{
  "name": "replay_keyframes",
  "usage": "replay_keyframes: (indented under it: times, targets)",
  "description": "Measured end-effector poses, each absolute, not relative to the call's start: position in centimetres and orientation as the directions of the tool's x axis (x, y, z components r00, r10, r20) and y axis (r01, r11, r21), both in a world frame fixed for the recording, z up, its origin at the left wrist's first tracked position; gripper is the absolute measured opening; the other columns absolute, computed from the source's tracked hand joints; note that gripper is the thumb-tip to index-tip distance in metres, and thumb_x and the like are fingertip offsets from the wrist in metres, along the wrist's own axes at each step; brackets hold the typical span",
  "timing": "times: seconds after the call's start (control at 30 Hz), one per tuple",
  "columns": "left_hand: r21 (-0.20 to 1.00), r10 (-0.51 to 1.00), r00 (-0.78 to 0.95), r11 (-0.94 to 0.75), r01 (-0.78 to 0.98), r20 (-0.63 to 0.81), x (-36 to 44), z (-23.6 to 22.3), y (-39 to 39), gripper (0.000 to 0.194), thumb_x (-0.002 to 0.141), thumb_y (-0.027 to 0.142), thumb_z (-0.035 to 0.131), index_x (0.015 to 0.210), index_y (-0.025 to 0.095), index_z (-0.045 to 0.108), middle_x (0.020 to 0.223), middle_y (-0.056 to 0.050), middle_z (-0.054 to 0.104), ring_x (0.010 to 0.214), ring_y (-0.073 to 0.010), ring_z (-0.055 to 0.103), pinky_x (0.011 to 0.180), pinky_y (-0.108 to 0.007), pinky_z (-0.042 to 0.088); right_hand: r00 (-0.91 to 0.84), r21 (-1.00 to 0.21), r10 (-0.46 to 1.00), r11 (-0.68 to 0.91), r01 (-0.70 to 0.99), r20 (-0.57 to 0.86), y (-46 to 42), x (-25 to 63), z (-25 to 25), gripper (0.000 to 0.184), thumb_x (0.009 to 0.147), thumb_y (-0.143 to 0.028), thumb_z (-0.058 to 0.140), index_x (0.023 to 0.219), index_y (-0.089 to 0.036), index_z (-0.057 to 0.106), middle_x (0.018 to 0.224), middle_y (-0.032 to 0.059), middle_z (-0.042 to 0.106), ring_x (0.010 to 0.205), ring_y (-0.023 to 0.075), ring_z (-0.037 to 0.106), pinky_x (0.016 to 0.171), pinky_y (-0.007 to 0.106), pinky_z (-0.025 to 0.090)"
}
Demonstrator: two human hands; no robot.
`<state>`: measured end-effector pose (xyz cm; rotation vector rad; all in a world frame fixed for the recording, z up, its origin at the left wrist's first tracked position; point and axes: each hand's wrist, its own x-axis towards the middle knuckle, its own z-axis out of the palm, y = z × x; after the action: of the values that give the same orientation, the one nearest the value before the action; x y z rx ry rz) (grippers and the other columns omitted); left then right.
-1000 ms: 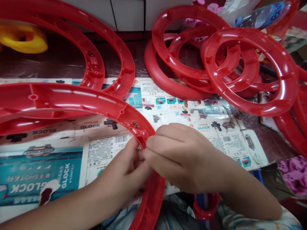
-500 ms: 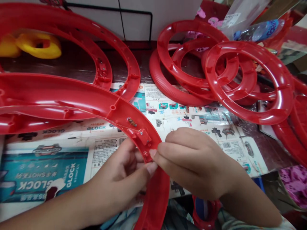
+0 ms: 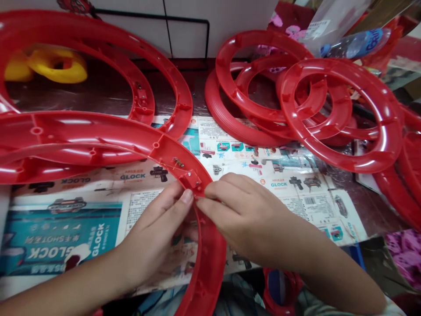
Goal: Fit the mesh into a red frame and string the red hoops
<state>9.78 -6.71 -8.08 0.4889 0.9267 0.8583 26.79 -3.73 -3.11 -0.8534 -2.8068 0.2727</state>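
A large red plastic ring (image 3: 210, 263), its hollow ribbed side facing up, curves from the left across the middle to the lower edge. My left hand (image 3: 158, 232) is closed around its inner rim, thumb on top and fingers below. Inside the channel, just beyond my fingertips, sit a small red box (image 3: 190, 179) with screws and a metal spring-like part (image 3: 178, 162). My right hand (image 3: 246, 215) is pinched at the channel beside my left thumb; whatever its fingertips hold is hidden.
Printed cardboard (image 3: 243, 158) covers the table. Two more red rings (image 3: 184, 105) lie at the back left near yellow parts (image 3: 61, 66). At the right, several smaller red rings (image 3: 342, 162) are piled, with a plastic bottle (image 3: 358, 42) behind and pink pieces (image 3: 403, 254) lower down.
The held ring has shifted slightly, its near part swinging left. Both hands have moved up and left along it, and my left thumb now lies closer to the small red box.
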Motion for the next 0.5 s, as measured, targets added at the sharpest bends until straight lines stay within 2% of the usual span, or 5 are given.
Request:
replay_keyframes:
  times: [0.1, 0.23, 0.37, 0.5]
  targets:
    - [0.686, 0.816, 0.317, 0.577, -0.443, -0.482, 9.7, -8.0, -6.2, 0.03, 0.076, 0.044, 0.072, 0.094, 0.023, 0.06, 0.08, 0.002, 0.066, 0.054, -0.0098, 0.063, 0.049, -0.02, 0.056, -0.764, -0.327, 0.631, 0.756, 0.567, 0.134, -3.8, 26.8, -3.3, 0.025, 0.09, -0.014, 0.044, 0.105, -0.01, 0.063, 0.096, 0.0093, 0.06, 0.087, 0.0186, 0.051, 0.077, 0.033, 0.048]
    - [0.675, 0.832, 0.313, 0.554, -0.487, -0.457, 9.5, -7.8, -5.7, 0.031, 0.073, 0.043, 0.075, 0.088, 0.022, 0.06, 0.073, 0.003, 0.066, 0.048, -0.0073, 0.061, 0.048, -0.018, 0.056, -0.708, -0.453, 0.675, 0.707, 0.543, 0.205, -3.7, 27.0, -3.2, 0.025, 0.091, -0.015, 0.046, 0.107, -0.01, 0.064, 0.1, 0.011, 0.061, 0.09, 0.0172, 0.054, 0.08, 0.032, 0.05]
    - [0.698, 0.863, 0.277, 0.505, -0.508, -0.423, 9.4, -7.6, -5.4, 0.033, 0.072, 0.043, 0.075, 0.093, 0.022, 0.061, 0.074, 0.003, 0.067, 0.047, -0.0087, 0.061, 0.046, -0.021, 0.057, -0.706, -0.478, 0.655, 0.728, 0.491, 0.271, -3.7, 27.1, -2.9, 0.023, 0.09, -0.013, 0.048, 0.105, -0.011, 0.066, 0.103, 0.0112, 0.062, 0.094, 0.0167, 0.055, 0.083, 0.032, 0.051]
    - [0.709, 0.885, 0.248, 0.464, -0.531, -0.393, 9.3, -7.4, -5.3, 0.033, 0.072, 0.042, 0.076, 0.094, 0.022, 0.061, 0.073, 0.003, 0.067, 0.048, -0.0076, 0.061, 0.045, -0.017, 0.055, -0.695, -0.487, 0.642, 0.743, 0.459, 0.324, -3.7, 27.2, -2.9, 0.023, 0.088, -0.013, 0.052, 0.107, -0.009, 0.065, 0.108, 0.0113, 0.059, 0.102, 0.0161, 0.053, 0.092, 0.03, 0.048]
